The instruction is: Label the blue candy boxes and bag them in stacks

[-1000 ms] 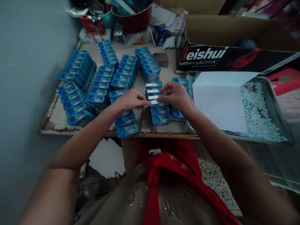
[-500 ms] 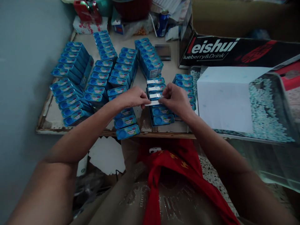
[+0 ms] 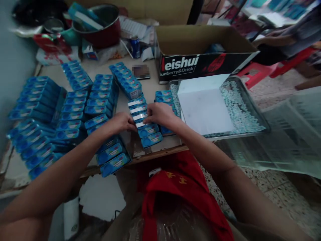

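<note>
A row of small blue boxes (image 3: pixel 149 131) with candy lettering stands near the table's front edge. Across the tops of several boxes farther back lie white strips (image 3: pixel 138 109). My left hand (image 3: pixel 122 122) has its fingertips pinched at the left end of the nearest white strip (image 3: pixel 140 124). At that strip's other end, my right hand (image 3: pixel 160 114) is closed, thumb and fingers together. The strip sits on or just over a box top; the fingers hide its ends. Right of my right hand stands another short row of blue boxes (image 3: pixel 164 93), partly covered by it.
More blue box rows (image 3: pixel 75 100) fill the table's left side. Right, a metal tray (image 3: pixel 262 115) holds pale blue pieces (image 3: pixel 242 107) and a white folded sheet (image 3: pixel 205 110). Behind stand an open carton (image 3: pixel 180 68), a can (image 3: pixel 135 47) and a red pot (image 3: pixel 107 36). A person's arm (image 3: pixel 278 41) shows far right.
The view has swung to the right, so the table's things sit farther left and more of the room shows. Both hands stay at the same strip, which now looks lower against the box.
</note>
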`<state>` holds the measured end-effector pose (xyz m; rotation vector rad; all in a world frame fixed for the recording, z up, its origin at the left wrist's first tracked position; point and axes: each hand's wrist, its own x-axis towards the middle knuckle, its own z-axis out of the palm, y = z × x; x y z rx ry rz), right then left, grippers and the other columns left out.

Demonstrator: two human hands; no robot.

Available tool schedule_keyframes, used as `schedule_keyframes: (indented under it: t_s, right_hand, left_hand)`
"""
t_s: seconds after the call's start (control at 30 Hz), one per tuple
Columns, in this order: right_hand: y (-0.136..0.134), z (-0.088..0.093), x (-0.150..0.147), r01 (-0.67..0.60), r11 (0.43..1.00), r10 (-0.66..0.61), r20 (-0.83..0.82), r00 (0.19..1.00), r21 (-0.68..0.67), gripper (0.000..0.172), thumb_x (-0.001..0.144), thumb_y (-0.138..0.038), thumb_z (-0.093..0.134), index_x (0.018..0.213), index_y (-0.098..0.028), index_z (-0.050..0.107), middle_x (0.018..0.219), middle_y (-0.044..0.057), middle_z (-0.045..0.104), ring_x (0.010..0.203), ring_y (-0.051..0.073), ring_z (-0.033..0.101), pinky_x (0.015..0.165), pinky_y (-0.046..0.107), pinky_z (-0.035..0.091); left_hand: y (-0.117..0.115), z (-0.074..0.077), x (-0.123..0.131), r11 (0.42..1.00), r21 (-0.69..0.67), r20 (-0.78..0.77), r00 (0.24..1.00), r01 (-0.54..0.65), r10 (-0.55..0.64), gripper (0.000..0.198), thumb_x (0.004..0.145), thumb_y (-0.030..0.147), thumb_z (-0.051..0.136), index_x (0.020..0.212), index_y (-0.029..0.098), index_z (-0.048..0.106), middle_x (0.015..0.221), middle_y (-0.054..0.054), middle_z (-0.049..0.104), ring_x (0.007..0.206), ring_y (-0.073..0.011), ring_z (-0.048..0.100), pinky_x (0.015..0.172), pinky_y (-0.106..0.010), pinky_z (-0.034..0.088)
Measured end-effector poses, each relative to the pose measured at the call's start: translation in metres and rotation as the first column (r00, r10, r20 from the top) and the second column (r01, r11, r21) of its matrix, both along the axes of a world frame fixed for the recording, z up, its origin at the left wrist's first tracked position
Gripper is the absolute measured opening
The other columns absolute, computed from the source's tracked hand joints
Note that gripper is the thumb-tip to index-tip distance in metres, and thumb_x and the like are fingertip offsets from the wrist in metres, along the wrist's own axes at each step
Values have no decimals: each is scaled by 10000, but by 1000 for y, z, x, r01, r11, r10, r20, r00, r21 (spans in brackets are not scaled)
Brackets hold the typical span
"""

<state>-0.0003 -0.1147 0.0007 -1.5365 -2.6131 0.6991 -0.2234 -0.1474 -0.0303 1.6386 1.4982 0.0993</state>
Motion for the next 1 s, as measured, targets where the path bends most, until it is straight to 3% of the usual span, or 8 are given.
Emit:
schedule_keyframes:
  t_s: [0.27, 0.43, 0.5, 0.6, 0.7, 0.8, 0.9, 1.0]
  right_hand:
    - [16, 30, 16, -124, 991, 125, 15, 992, -46, 291, 782, -443, 901, 931, -240, 756, 1022, 53, 789, 935, 243, 696, 680, 302, 382]
    - [96, 37, 121, 107, 925, -68, -120, 990, 364, 232, 846, -324, 851, 1018, -201, 756, 1028, 69, 755, 1029, 259, 649, 830, 384, 419]
    - [135, 26, 170, 186, 845, -125, -155, 980, 501, 269, 928, -393, 764, 881, -131, 725, 1029, 101, 734, 1122, 276, 611, 894, 442, 391]
    - [157, 1, 222, 162, 828, -123, -108, 986, 537, 448, 1065, -355, 476, 715, -132, 646, 885, 84, 701, 1021, 209, 619, 878, 458, 359]
    - [130, -23, 246, 31, 767, -61, 24, 998, 641, 368, 1067, -244, 420, 816, -197, 684, 912, 84, 713, 930, 211, 591, 843, 425, 358]
    - [88, -41, 253, -88, 741, -9, 141, 990, 666, 437, 1104, -231, 320, 918, -242, 716, 975, 81, 719, 884, 233, 559, 785, 396, 341]
    - [65, -48, 254, -98, 774, -14, 171, 985, 625, 425, 1097, -201, 324, 1002, -240, 737, 1065, 102, 724, 916, 250, 562, 788, 389, 354]
    - [60, -43, 255, -83, 805, -13, 158, 987, 588, 350, 1044, -160, 407, 1087, -224, 748, 1150, 125, 728, 993, 281, 576, 835, 410, 378]
  left_hand:
    - [10, 19, -1, 982, 113, -472, 878, 153, -83, 275, 674, 491, 846, 663, 225, 778, 668, -65, 717, 621, -208, 599, 597, -289, 319]
    - [26, 74, -6, 968, 200, -511, 859, 152, -30, 227, 756, 514, 790, 805, 294, 816, 865, -26, 792, 857, -276, 688, 728, -352, 396]
    - [46, 97, 14, 935, 347, -431, 898, 77, 86, 277, 786, 562, 771, 830, 293, 821, 833, -11, 777, 849, -262, 682, 765, -366, 410]
    - [90, 114, 73, 807, 590, -273, 946, 22, 174, 301, 811, 536, 773, 870, 245, 825, 820, -20, 749, 822, -227, 649, 782, -360, 400]
    - [141, 105, 148, 762, 646, -116, 992, 37, 49, 376, 876, 525, 708, 1011, 194, 825, 958, -51, 767, 877, -214, 645, 811, -344, 419]
    - [180, 77, 211, 866, 466, -51, 982, 184, -181, 352, 784, 503, 783, 959, 198, 812, 990, -58, 777, 903, -212, 667, 805, -319, 458]
    - [197, 46, 244, 936, 186, 24, 951, 298, -307, 292, 647, 458, 866, 776, 216, 767, 783, -27, 741, 748, -203, 651, 686, -307, 464]
    - [197, 28, 249, 968, 153, 154, 962, 200, -223, 237, 666, 437, 831, 710, 227, 730, 680, -6, 688, 650, -186, 603, 607, -296, 435]
